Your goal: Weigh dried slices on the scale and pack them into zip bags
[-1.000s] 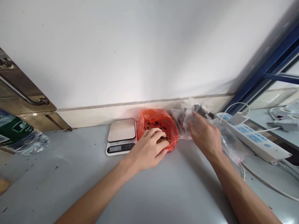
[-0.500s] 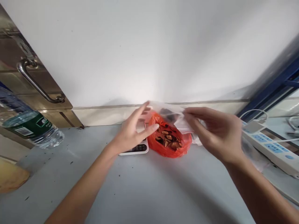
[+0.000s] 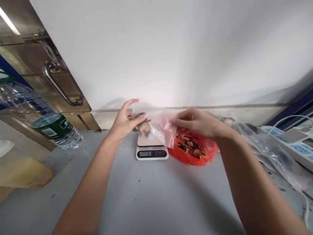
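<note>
A clear zip-lock bag (image 3: 156, 122) is stretched between my hands above a white digital scale (image 3: 152, 153), whose display reads 0.0. Inside its left end lie a few dried pieces (image 3: 144, 127), dark and tan. My left hand (image 3: 126, 119) grips that filled end between thumb and fingers. My right hand (image 3: 195, 122) pinches the other end, near the zip edge. Just below my right hand, a red plastic bag (image 3: 195, 161) lies open, holding many dried brown slices (image 3: 189, 146).
A large water bottle (image 3: 55, 129) and a container of yellowish stuff (image 3: 26, 171) stand at the left. Clear plastic bags (image 3: 271, 156) and a white power strip (image 3: 303, 148) lie at the right. A white wall (image 3: 156, 52) rises behind the grey table (image 3: 146, 202).
The clear bag has moved left, from over the red bag to above the scale. My left hand has taken hold of its filled end. The view has shifted slightly left.
</note>
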The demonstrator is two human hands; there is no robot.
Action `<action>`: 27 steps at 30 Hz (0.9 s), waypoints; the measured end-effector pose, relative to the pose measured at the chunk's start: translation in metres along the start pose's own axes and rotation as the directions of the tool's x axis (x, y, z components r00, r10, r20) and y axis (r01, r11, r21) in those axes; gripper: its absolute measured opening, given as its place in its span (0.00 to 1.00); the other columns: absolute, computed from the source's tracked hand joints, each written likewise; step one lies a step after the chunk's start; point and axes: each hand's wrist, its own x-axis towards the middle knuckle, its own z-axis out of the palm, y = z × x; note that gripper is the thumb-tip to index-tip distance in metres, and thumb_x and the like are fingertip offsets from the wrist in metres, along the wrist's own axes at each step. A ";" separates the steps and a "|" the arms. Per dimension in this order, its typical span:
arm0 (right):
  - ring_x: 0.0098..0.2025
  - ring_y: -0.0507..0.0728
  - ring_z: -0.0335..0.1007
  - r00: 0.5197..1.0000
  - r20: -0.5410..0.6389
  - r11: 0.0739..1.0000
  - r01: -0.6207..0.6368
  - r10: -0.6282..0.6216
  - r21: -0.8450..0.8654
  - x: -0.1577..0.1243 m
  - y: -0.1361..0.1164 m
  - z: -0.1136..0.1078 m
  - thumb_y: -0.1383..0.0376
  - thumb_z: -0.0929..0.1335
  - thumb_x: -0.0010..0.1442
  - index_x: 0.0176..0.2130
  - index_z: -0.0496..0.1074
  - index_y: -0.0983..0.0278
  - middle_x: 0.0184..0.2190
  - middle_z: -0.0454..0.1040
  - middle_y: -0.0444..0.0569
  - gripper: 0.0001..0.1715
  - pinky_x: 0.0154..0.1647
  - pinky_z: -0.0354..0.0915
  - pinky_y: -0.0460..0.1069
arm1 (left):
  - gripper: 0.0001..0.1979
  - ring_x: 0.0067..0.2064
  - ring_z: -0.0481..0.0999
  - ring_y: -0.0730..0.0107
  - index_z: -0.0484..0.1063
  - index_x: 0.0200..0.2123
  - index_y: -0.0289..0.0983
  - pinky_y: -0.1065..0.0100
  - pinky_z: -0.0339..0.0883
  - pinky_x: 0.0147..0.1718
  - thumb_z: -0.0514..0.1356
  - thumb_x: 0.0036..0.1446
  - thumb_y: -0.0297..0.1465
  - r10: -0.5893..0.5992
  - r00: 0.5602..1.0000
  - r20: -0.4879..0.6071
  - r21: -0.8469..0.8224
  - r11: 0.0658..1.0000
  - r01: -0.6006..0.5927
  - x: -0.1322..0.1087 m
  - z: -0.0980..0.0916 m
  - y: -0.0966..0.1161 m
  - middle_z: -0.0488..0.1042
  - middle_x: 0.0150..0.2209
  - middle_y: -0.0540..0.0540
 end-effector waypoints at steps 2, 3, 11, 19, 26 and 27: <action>0.25 0.52 0.62 0.995 0.089 0.999 -0.036 0.039 -0.037 0.001 0.002 -0.002 0.37 0.78 0.40 0.18 0.65 0.61 0.20 0.65 0.42 0.35 0.30 0.64 0.51 | 0.40 0.36 0.80 0.66 0.65 0.64 0.45 0.65 0.72 0.40 0.75 0.49 0.40 -0.036 0.999 -0.016 0.088 0.995 0.038 0.001 0.001 -0.003 0.76 0.33 0.52; 0.26 0.53 0.64 0.989 0.141 0.998 -0.050 0.053 -0.027 0.002 0.003 -0.003 0.39 0.78 0.40 0.19 0.68 0.62 0.21 0.66 0.42 0.33 0.32 0.65 0.51 | 0.41 0.38 0.80 0.64 0.64 0.65 0.46 0.62 0.73 0.43 0.74 0.50 0.41 -0.053 0.998 -0.018 0.132 0.990 0.055 0.001 0.002 -0.005 0.77 0.35 0.50; 0.23 0.49 0.49 0.976 0.218 0.995 0.013 0.009 -0.097 0.011 0.020 -0.001 0.48 0.73 0.48 0.16 0.59 0.60 0.17 0.56 0.38 0.27 0.27 0.51 0.50 | 0.14 0.46 0.78 0.59 0.75 0.45 0.40 0.60 0.73 0.47 0.69 0.55 0.33 0.215 0.972 0.099 0.476 0.847 -0.236 -0.007 0.031 -0.007 0.76 0.49 0.43; 0.23 0.49 0.48 0.992 0.126 1.000 0.013 -0.012 -0.009 0.010 0.019 0.005 0.52 0.73 0.45 0.15 0.57 0.58 0.16 0.53 0.37 0.24 0.27 0.49 0.51 | 0.11 0.29 0.69 0.71 0.75 0.27 0.37 0.69 0.62 0.29 0.60 0.61 0.34 0.155 0.842 0.516 0.263 0.908 -0.328 -0.021 0.045 0.010 0.75 0.26 0.50; 0.27 0.52 0.62 0.982 0.186 0.991 -0.007 -0.019 0.136 0.009 0.017 0.010 0.47 0.79 0.39 0.20 0.73 0.63 0.21 0.70 0.42 0.25 0.30 0.56 0.50 | 0.16 0.22 0.61 0.74 0.76 0.20 0.37 0.71 0.53 0.21 0.58 0.59 0.31 0.095 0.842 0.531 0.274 0.921 -0.277 -0.021 0.043 0.012 0.72 0.21 0.51; 0.27 0.52 0.62 0.981 0.194 0.991 -0.005 -0.022 0.135 0.008 0.017 0.010 0.47 0.79 0.39 0.21 0.73 0.63 0.21 0.69 0.42 0.24 0.30 0.56 0.50 | 0.15 0.22 0.62 0.74 0.77 0.20 0.37 0.71 0.55 0.21 0.58 0.58 0.30 0.094 0.846 0.525 0.269 0.925 -0.270 -0.021 0.043 0.012 0.73 0.20 0.50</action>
